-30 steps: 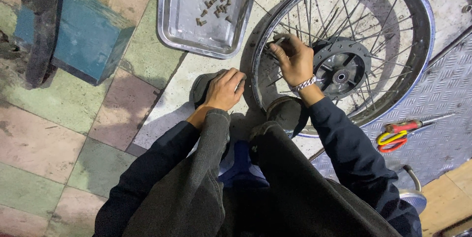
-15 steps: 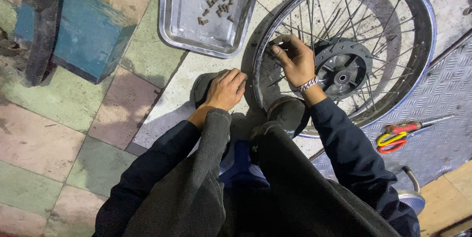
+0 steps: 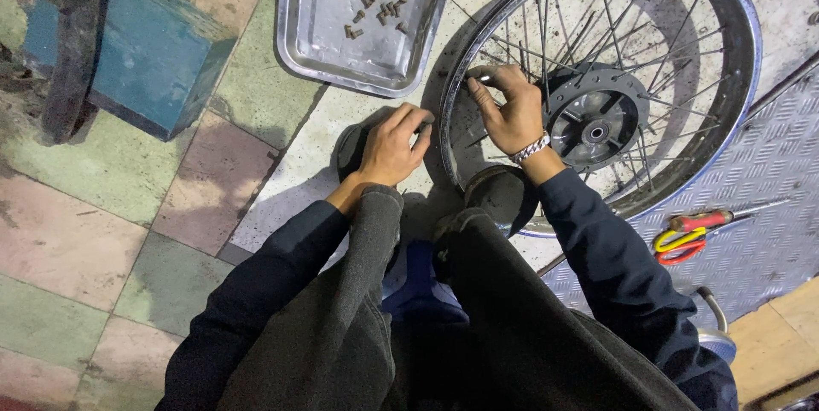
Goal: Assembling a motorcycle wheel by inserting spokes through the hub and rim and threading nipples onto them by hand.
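The spoked chrome motorcycle wheel lies flat, axle pointing up; right hand fingers pinch a spoke, left hand fingers curl on its rim.

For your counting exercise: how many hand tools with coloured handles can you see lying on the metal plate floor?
2. A red-handled screwdriver lies on the patterned plate right of the wheel, and a red-and-yellow-handled tool lies right below it. Others may be hidden beyond the frame or under the person's right sleeve.
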